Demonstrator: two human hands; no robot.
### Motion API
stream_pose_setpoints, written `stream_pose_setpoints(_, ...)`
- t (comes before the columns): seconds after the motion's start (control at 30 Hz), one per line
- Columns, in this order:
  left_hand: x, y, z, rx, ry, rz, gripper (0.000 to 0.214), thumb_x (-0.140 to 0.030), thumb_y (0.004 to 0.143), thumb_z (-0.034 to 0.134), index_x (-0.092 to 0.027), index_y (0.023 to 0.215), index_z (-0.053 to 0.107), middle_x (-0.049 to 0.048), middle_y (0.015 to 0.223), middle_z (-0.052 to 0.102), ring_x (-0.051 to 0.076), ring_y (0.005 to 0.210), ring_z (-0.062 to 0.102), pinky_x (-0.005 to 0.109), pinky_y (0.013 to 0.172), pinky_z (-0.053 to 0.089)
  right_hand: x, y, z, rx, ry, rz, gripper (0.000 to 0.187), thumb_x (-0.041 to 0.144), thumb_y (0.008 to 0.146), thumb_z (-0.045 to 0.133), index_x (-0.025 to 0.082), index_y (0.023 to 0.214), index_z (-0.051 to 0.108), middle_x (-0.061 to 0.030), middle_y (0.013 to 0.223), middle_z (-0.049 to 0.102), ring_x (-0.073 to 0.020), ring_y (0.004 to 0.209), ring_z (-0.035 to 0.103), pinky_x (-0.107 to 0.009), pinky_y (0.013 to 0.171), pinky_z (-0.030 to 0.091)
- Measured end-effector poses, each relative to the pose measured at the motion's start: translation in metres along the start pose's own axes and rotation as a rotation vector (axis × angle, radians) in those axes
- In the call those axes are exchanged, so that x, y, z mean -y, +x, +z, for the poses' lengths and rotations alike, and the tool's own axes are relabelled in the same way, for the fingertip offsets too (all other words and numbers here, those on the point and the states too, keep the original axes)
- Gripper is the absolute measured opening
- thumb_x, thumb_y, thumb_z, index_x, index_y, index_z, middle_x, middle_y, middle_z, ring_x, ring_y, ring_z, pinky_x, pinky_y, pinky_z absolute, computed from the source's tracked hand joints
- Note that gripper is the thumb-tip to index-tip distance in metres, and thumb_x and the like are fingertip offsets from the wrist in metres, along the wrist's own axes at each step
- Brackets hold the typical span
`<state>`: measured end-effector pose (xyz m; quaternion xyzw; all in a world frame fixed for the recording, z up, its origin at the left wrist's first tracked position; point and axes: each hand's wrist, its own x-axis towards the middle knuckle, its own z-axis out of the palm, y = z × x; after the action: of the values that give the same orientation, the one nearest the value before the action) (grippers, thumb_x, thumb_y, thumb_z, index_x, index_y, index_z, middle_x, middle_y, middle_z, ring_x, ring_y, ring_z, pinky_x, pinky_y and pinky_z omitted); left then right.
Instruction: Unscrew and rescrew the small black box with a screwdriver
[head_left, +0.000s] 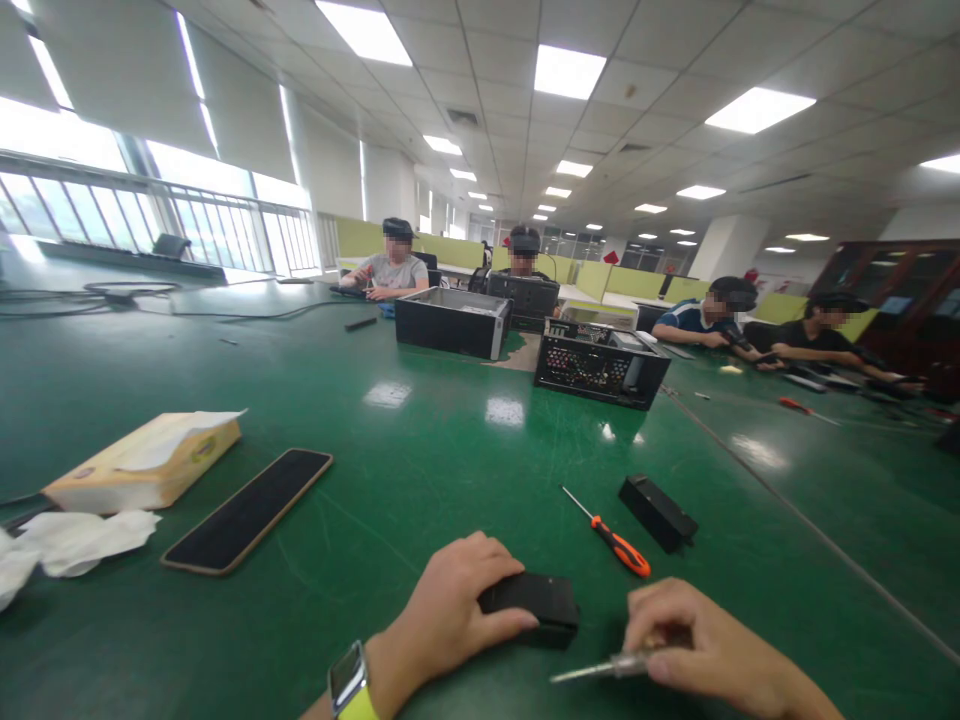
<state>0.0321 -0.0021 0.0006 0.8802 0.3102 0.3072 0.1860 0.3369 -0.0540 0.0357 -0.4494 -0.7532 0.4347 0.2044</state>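
Observation:
My left hand (450, 610), with a smartwatch on the wrist, rests on the green table (420, 450) and grips a small black box (536, 605) from its left side. My right hand (701, 640) is curled round a clear-handled screwdriver (600, 668) whose metal shaft points left, just below the black box. An orange-handled screwdriver (611, 535) lies on the table beyond my hands. A second small black box (658, 512) sits just right of it.
A phone (247, 510) lies face down at left, beside a tissue box (146, 465) and crumpled tissues (75, 540). Two open computer cases (454, 320) (600, 365) stand mid-table. Several other people sit at work along the far side and right.

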Motion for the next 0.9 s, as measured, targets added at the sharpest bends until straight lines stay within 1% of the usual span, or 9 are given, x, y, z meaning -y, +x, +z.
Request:
stream_pose_setpoints(0.07, 0.001, 0.000, 0.000, 0.005, 0.006, 0.001, 0.041, -0.056, 0.087, 0.065, -0.019, 0.105, 0.070, 0.0071, 0.094, 0.070, 0.025, 0.084, 0.061, 0.033, 0.076, 0.048, 0.001, 0.002, 0.004, -0.022, -0.070, 0.027, 0.033, 0.050, 0.084, 0.062, 0.018, 0.083, 0.074, 0.0010, 0.072, 0.053, -0.0134, 0.066, 0.047, -0.025, 0.061, 0.037)
stream_pose_setpoints(0.17, 0.002, 0.000, 0.001, 0.011, 0.018, 0.000, 0.042, -0.055, 0.087, 0.065, -0.018, 0.107, 0.070, 0.0079, 0.096, 0.070, 0.025, 0.086, 0.061, 0.034, 0.077, 0.048, -0.003, 0.006, 0.005, -0.044, -0.039, 0.085, 0.040, 0.055, 0.085, 0.058, 0.018, 0.084, 0.073, 0.0016, 0.070, 0.053, -0.0118, 0.059, 0.046, -0.023, 0.054, 0.036)
stream_pose_setpoints(0.23, 0.002, 0.000, 0.001, 0.019, 0.018, 0.002, 0.041, -0.054, 0.088, 0.064, -0.018, 0.107, 0.070, 0.0077, 0.095, 0.070, 0.025, 0.085, 0.061, 0.034, 0.076, 0.048, -0.005, 0.006, 0.003, -0.071, -0.028, 0.102, 0.043, 0.057, 0.086, 0.056, 0.017, 0.083, 0.073, 0.0013, 0.070, 0.054, -0.0120, 0.058, 0.047, -0.023, 0.053, 0.037)
stream_pose_setpoints(0.37, 0.001, 0.000, 0.001, 0.017, 0.019, 0.005, 0.038, -0.051, 0.086, 0.067, -0.019, 0.105, 0.069, 0.0065, 0.093, 0.069, 0.024, 0.083, 0.060, 0.033, 0.075, 0.047, 0.002, 0.004, 0.004, -0.130, -0.178, 0.096, 0.035, 0.048, 0.090, 0.055, 0.018, 0.087, 0.073, -0.0011, 0.077, 0.062, -0.0163, 0.072, 0.055, -0.026, 0.065, 0.041)
stream_pose_setpoints(0.53, -0.002, 0.000, 0.002, 0.028, 0.040, -0.024, 0.034, -0.046, 0.080, 0.074, -0.019, 0.098, 0.068, 0.0048, 0.089, 0.068, 0.023, 0.081, 0.060, 0.030, 0.071, 0.047, 0.031, 0.008, 0.002, -0.077, -0.447, 0.128, 0.020, 0.036, 0.090, 0.059, 0.021, 0.086, 0.072, -0.0009, 0.080, 0.066, -0.0179, 0.075, 0.058, -0.027, 0.068, 0.042)
stream_pose_setpoints(0.63, -0.002, 0.000, 0.003, 0.027, 0.042, -0.031, 0.033, -0.044, 0.078, 0.076, -0.019, 0.099, 0.067, 0.0041, 0.089, 0.068, 0.023, 0.082, 0.060, 0.030, 0.072, 0.047, 0.047, 0.014, -0.010, 0.034, -0.575, 0.129, 0.016, 0.031, 0.088, 0.059, 0.022, 0.084, 0.072, -0.0011, 0.079, 0.068, -0.0183, 0.073, 0.060, -0.027, 0.065, 0.041)
stream_pose_setpoints(0.73, -0.001, 0.000, 0.004, 0.023, 0.037, -0.033, 0.034, -0.044, 0.078, 0.075, -0.019, 0.099, 0.067, 0.0040, 0.089, 0.067, 0.022, 0.082, 0.060, 0.029, 0.072, 0.047, 0.056, 0.020, -0.022, 0.128, -0.689, 0.119, 0.015, 0.030, 0.086, 0.061, 0.022, 0.079, 0.072, -0.0012, 0.075, 0.069, -0.0189, 0.070, 0.061, -0.027, 0.061, 0.039)
stream_pose_setpoints(0.83, -0.001, 0.000, 0.003, 0.020, 0.024, -0.029, 0.035, -0.047, 0.080, 0.073, -0.019, 0.099, 0.066, 0.0042, 0.089, 0.067, 0.022, 0.082, 0.060, 0.029, 0.071, 0.047, 0.048, 0.022, -0.020, 0.119, -0.727, 0.077, 0.011, 0.030, 0.084, 0.064, 0.024, 0.078, 0.072, -0.0001, 0.074, 0.069, -0.0194, 0.070, 0.062, -0.028, 0.061, 0.039)
stream_pose_setpoints(0.9, -0.002, -0.001, 0.001, 0.012, 0.018, -0.039, 0.034, -0.047, 0.081, 0.072, -0.019, 0.100, 0.065, 0.0044, 0.091, 0.066, 0.022, 0.082, 0.060, 0.029, 0.071, 0.046, 0.030, 0.021, -0.005, 0.036, -0.652, 0.021, 0.014, 0.034, 0.085, 0.063, 0.024, 0.079, 0.071, 0.0001, 0.074, 0.069, -0.0191, 0.069, 0.061, -0.028, 0.063, 0.042)
